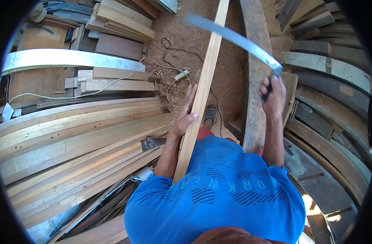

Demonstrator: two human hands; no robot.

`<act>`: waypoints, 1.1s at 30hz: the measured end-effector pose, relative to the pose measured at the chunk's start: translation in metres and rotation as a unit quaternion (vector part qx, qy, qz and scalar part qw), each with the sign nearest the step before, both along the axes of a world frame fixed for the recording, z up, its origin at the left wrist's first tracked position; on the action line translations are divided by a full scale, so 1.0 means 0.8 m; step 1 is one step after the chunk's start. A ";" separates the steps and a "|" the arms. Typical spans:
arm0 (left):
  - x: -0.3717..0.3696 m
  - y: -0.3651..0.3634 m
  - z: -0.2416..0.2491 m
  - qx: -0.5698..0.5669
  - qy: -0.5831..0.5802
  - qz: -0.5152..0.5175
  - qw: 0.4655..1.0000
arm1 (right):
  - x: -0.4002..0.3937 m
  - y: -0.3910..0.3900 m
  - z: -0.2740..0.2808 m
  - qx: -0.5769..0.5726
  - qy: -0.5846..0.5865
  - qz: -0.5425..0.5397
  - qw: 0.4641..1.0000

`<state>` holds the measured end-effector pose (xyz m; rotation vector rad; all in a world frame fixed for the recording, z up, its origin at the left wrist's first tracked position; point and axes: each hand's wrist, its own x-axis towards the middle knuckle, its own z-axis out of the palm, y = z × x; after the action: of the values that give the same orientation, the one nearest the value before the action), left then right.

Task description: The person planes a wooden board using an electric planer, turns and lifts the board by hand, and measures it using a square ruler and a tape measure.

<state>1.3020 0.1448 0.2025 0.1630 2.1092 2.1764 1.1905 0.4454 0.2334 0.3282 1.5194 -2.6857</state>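
Head view: the wooden strip (203,83) runs from near, against the blue shirt (230,162), to the far edge. The left hand (184,116) grips its left side, thumb on the upper face. On the right, the right hand (275,96) is clenched around the dark handle (268,90) of a long metal blade (245,43); it is blurred, perhaps a square or a cutting tool. The blade crosses the strip's far part in view; whether they touch, I cannot tell. A loose left grip could let the strip twist or slide, and a careless swing left and near could bring the blade onto the left hand. Below, the black cable (220,118) passes beside the foot (210,114) and could snag a step. A handsaw (155,142) near the left forearm could scrape it if the elbow drifts.
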 end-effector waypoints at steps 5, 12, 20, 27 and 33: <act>-0.004 -0.005 0.000 -0.015 0.015 0.005 1.000 | 0.100 0.074 0.008 -0.035 -0.094 0.028 0.995; -0.006 -0.016 -0.012 -0.047 0.036 -0.005 0.998 | 0.160 0.083 -0.012 -0.015 -0.120 0.036 0.992; -0.008 -0.023 -0.014 -0.032 0.035 -0.011 0.999 | 0.167 0.063 -0.027 0.036 -0.123 0.010 0.992; -0.011 -0.025 -0.015 -0.020 0.029 -0.007 0.999 | 0.165 0.053 -0.035 0.071 -0.132 0.003 0.989; -0.010 -0.022 -0.015 -0.004 0.001 -0.003 1.000 | 0.164 0.057 -0.052 0.071 -0.156 0.006 0.985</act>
<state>1.2944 0.1276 0.1905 0.1711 2.1155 2.1655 1.3217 0.4912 0.1915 0.7042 1.6067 -2.3781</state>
